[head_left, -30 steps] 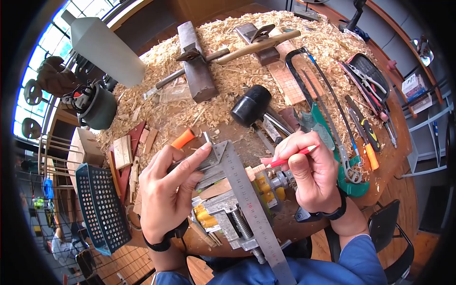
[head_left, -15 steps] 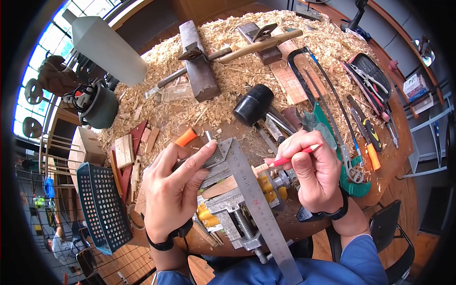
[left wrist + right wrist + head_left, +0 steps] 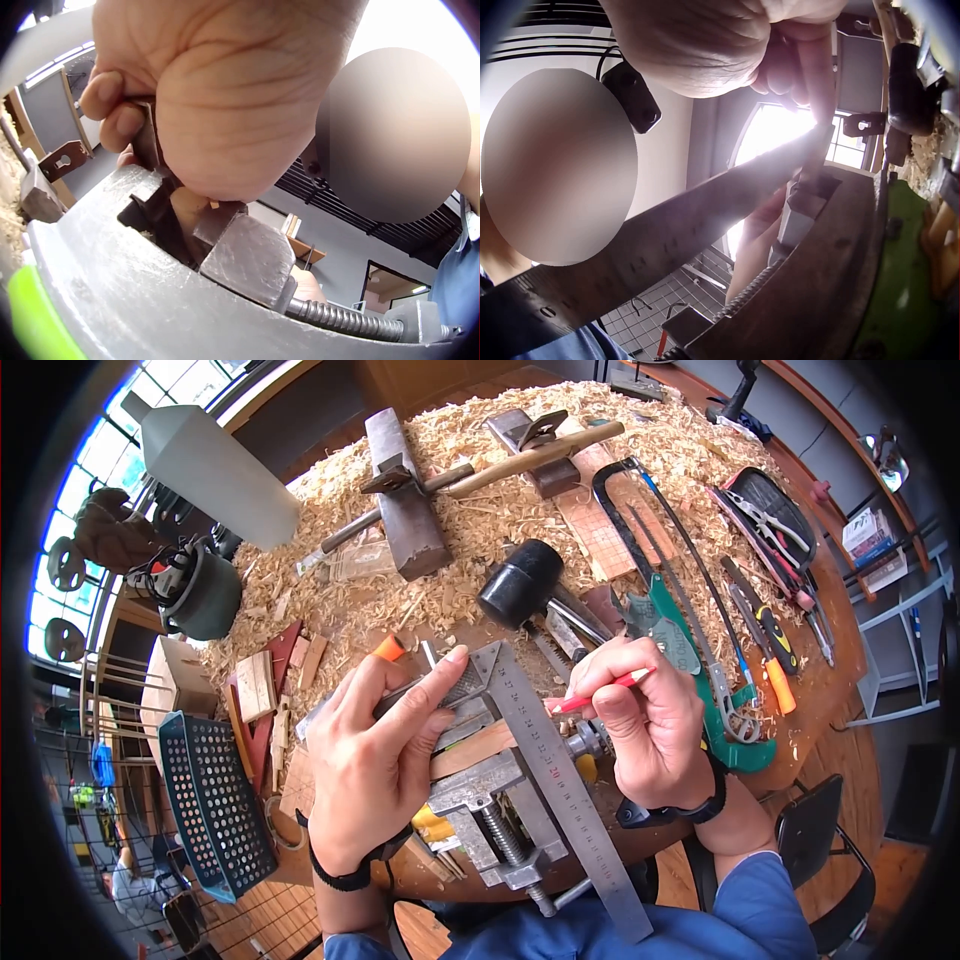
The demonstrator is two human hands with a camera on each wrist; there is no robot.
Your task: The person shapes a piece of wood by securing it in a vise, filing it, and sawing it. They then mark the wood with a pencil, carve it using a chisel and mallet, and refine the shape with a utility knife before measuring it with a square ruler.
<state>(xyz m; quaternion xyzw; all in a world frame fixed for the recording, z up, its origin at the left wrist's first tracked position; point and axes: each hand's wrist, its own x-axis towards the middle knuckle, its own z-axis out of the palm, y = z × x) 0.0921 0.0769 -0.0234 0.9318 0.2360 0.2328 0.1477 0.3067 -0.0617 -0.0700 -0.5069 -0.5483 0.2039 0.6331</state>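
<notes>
In the head view the left hand [image 3: 375, 765] grips the stock of a steel square, index finger extended near its corner. The ruled blade [image 3: 560, 785] slants over a metal vise [image 3: 485, 790], which clamps a thin wooden piece [image 3: 472, 751]. The right hand [image 3: 655, 730] pinches a red pencil [image 3: 575, 703], its tip beside the blade's right edge; contact cannot be told. The left wrist view shows the left hand's palm [image 3: 232, 105] over the vise's metal block [image 3: 251, 259]. In the right wrist view the blade [image 3: 641, 259] passes below the right hand [image 3: 712, 45].
Wood shavings [image 3: 450, 530] cover the back of the table, with wooden planes [image 3: 405, 510] on them. A black mallet [image 3: 522, 582] lies behind the vise. On the right are a green-handled saw [image 3: 735, 750] and an orange-handled tool [image 3: 780, 685]; a perforated basket [image 3: 215, 800] stands left.
The left hand and the square have shifted right relative to the vise, and the blade now covers the wood end seen beside it before. The pencil tip has moved slightly left in the head view.
</notes>
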